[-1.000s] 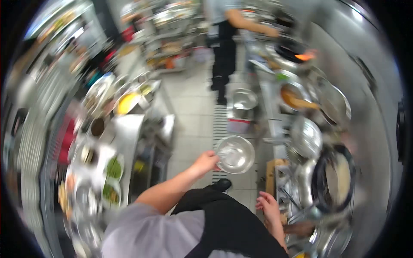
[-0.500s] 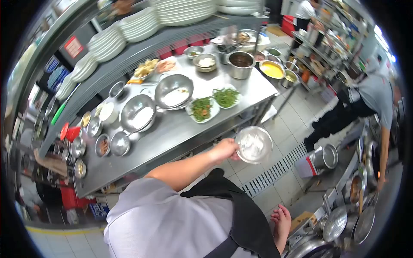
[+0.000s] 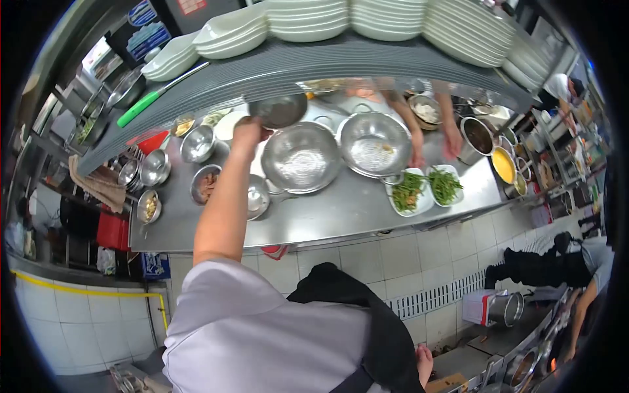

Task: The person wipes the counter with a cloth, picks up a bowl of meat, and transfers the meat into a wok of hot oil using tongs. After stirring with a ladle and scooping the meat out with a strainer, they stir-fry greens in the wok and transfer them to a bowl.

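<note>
My left hand [image 3: 247, 133] grips the rim of a metal bowl [image 3: 278, 110], held over the far side of the steel table under the shelf. The bowl is in shade and its contents are hard to see. Just nearer me stand two large steel bowls, a left one [image 3: 301, 160] and a right one [image 3: 375, 145] with a little food residue inside. My right hand [image 3: 424, 362] hangs low beside my apron, partly hidden, its fingers loosely bent with nothing visible in them.
Across the table [image 3: 314, 226], another person's hands [image 3: 451, 141] reach near two plates of green vegetables [image 3: 445, 185]. A shelf [image 3: 295, 65] with stacked white dishes [image 3: 308, 19] overhangs. Small bowls stand left. A co-worker [image 3: 590, 262] bends at the stove on the right.
My left hand has carried the metal bowl from above the floor to the table's far side. My view has turned left. Another person's hands have come into view across the table.
</note>
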A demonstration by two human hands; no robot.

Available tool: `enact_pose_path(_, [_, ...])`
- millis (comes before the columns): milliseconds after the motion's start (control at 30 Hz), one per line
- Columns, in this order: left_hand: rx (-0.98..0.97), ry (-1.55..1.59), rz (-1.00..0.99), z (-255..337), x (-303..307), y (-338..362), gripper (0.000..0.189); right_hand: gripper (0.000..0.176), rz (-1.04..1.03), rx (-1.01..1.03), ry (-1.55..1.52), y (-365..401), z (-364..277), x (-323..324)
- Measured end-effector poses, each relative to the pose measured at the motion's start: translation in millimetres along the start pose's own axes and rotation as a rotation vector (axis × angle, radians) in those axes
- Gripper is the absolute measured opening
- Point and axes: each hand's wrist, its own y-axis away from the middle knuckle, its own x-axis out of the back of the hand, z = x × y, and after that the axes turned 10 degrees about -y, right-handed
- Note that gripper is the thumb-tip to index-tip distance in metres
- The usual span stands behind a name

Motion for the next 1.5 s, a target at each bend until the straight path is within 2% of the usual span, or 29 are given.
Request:
enact_pose_path(67, [0.063, 0.1, 0.111, -21.7, 49.6, -34.7, 0.017, 0.022, 0.059, 0.005, 0.087, -10.6, 21.3, -15.0])
enact_pose_path(100, [0.043, 0.053, 0.171, -25.1, 72.5, -42.8, 0.017, 0.021, 0.011, -0.004, 0.286, -16.8, 28.9, -17.1])
enact_pose_path(133, [0.125, 0.058, 0.226, -26.1, 94.9, -52.3, 0.019, 0.021, 0.026, -0.009, 0.361, -24.4, 35.4, -19.4])
enact_pose_path(233, [0.176, 0.178, 0.374, -59.8, 159.6, -89.7, 0.017, 0.021, 0.06, -0.033, 0.47, -28.6, 39.4, -47.6])
enact_pose_path(433, [0.009, 0.188, 0.487, -65.5, 236.9, -91.9, 0.018, 0.021, 0.083, -0.024, 0.624, -30.6, 32.7, -79.1])
enact_pose_path(600, [-0.083, 0.108, 0.373, -52.7, 215.2, -113.3, 0.019, 0.021, 0.095, 0.002, 0.696, -21.3, 17.1, -91.3])
enact_pose_path(933, [-0.05, -0.252, 0.109, -62.1, 55.8, -183.4, 0.02, 0.02, 0.118, 0.067, 0.779, 13.8, -19.1, -113.5])
enact_pose_path(1100, [-0.067, -0.473, 0.015, -58.8, 37.4, -194.9, 0.021, 0.02, 0.104, 0.067, 0.801, 20.9, -0.3, -132.7])
enact_pose_path(1233, [-0.156, -0.649, -0.068, -42.5, 77.0, -186.3, 0.022, 0.02, 0.072, 0.062, 0.752, 19.2, 43.4, -141.6])
enact_pose_path(1367, [-0.254, -0.901, -0.129, -24.2, 170.8, -164.8, 0.023, 0.02, 0.024, 0.027, 0.703, 34.1, 84.2, -144.8])
enact_pose_path(1500, [-0.115, -1.095, -0.188, -52.6, 259.5, -117.4, 0.023, 0.02, -0.032, 0.01, 0.657, 48.3, 131.7, -144.6])
